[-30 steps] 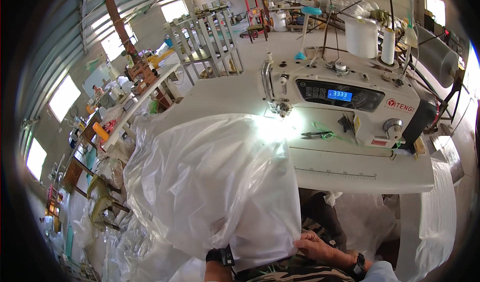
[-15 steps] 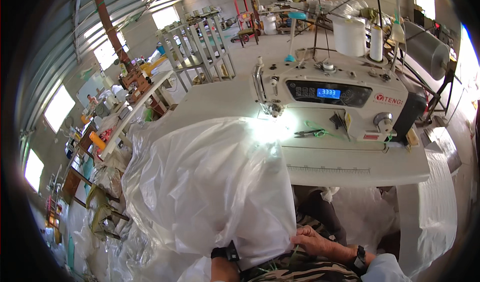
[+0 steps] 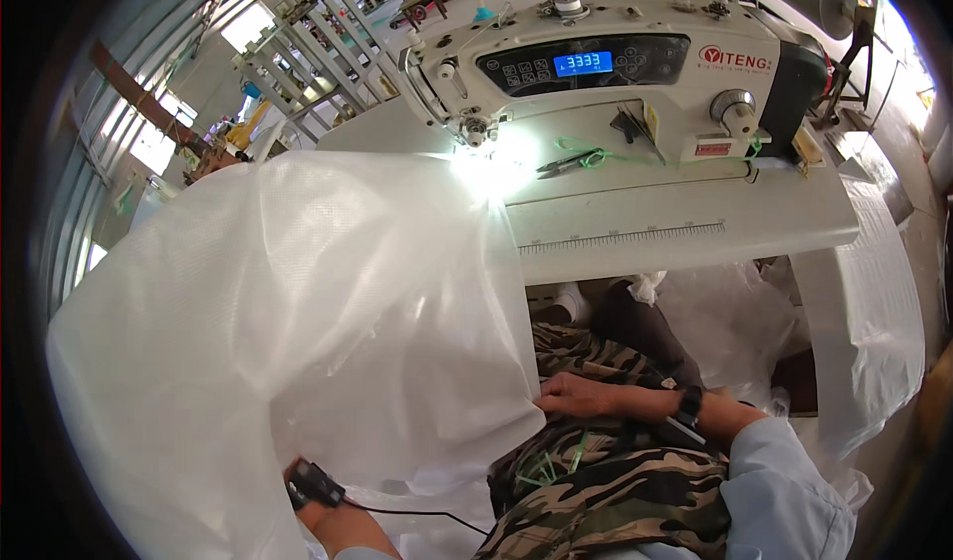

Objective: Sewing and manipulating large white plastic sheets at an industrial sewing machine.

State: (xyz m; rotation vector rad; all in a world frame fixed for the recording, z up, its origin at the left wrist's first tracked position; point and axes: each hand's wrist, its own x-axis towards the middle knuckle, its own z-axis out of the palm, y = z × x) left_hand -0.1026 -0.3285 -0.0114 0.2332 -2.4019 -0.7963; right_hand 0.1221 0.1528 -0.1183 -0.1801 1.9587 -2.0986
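Observation:
A large white translucent plastic sheet (image 3: 377, 292) runs from the sewing machine (image 3: 635, 83) down over the table's front edge toward my lap. Its upper right corner lies under the lit needle area, where glare hides the needle. My right hand (image 3: 576, 394) is closed on the sheet's right edge, pinching it just above my camouflage-patterned lap. At the lower left, my left hand (image 3: 301, 473) goes behind the sheet, so its fingers are hidden; a black strapped device with a cable shows at that wrist. Small scissors (image 3: 568, 164) with green thread lie on the machine bed.
A white sewing table (image 3: 685, 252) with a ruler strip spans the right side. Another white sheet strip (image 3: 869, 312) hangs off its right end. More clear plastic (image 3: 730, 317) is bunched below the table. Grey metal racks (image 3: 333, 49) stand behind at the left.
My left hand has moved left, spreading the sheet wide toward the left. My right hand keeps hold of the edge. The view has tilted down and shifted, bringing more of my lap into sight.

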